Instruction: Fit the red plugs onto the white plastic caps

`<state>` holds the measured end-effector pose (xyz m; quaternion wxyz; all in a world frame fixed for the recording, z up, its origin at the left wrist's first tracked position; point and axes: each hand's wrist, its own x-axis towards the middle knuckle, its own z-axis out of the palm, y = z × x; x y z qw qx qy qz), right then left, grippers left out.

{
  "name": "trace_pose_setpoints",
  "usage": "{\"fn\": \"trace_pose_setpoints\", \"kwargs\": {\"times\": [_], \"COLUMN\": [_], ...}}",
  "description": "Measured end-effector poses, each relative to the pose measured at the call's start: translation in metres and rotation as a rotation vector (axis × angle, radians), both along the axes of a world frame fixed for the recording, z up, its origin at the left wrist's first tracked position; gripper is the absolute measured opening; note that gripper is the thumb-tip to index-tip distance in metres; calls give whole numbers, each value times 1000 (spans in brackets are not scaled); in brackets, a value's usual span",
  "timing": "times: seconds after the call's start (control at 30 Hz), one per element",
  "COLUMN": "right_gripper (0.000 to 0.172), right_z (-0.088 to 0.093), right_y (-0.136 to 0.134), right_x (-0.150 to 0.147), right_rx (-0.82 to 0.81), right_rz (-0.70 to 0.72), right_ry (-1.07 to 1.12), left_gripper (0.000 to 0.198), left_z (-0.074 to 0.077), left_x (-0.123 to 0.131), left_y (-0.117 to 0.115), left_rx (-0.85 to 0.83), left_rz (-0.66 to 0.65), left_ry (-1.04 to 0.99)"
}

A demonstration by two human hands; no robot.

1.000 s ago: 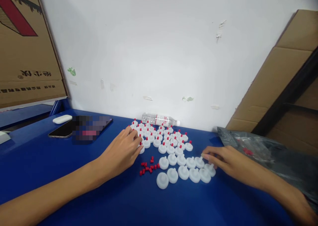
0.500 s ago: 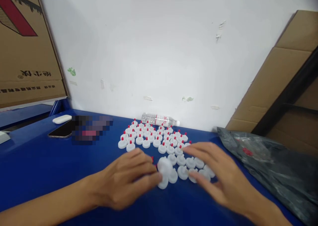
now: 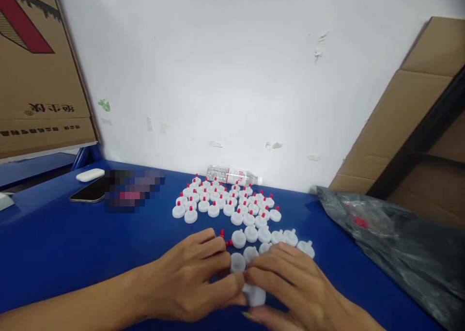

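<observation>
Low over the front of the table, both my hands meet at a white plastic nozzle cap [image 3: 256,297], which is tilted. Fingers of my left hand [image 3: 196,275] are closed at the cap's left side; whether they also hold something small is hidden. My right hand [image 3: 290,285] curls round the cap from the right, with its thumb below. Just beyond my fingers stand several white caps with bare nozzles [image 3: 264,234], some partly covered by my right hand. A few small red tips [image 3: 222,233] lie beside my left knuckles.
Farther back are rows of white caps with red tips [image 3: 213,209]. A clear bottle [image 3: 238,175] lies against the wall. At left are a phone [image 3: 89,191] and a white case [image 3: 90,175]. A dark plastic bag [image 3: 407,253] covers the right edge. Cardboard [image 3: 399,103] leans there.
My right hand has moved left and down from above the bare caps and closed. My left hand has shifted slightly down and right. The white cap between them has come nearer to me.
</observation>
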<state>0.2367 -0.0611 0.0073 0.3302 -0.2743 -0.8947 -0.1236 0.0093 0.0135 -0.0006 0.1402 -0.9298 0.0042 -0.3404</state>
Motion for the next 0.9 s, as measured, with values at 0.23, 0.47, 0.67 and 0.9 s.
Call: {"fn": "trace_pose_setpoints", "kwargs": {"times": [0.23, 0.47, 0.67, 0.9], "right_gripper": [22, 17, 19, 22], "right_z": [8, 2, 9, 0], "right_y": [0, 2, 18, 36], "right_x": [-3, 11, 71, 93], "right_rx": [104, 348, 333, -142], "right_rz": [-25, -147, -557, -850], "right_ry": [-96, -130, 44, 128], "left_gripper": [7, 21, 28, 10], "left_z": [3, 2, 10, 5], "left_x": [0, 0, -17, -9], "left_y": [0, 5, 29, 33], "left_rx": [-111, -400, -499, -496], "left_rz": [-44, -120, 61, 194], "left_ry": [102, 9, -103, 183]}}
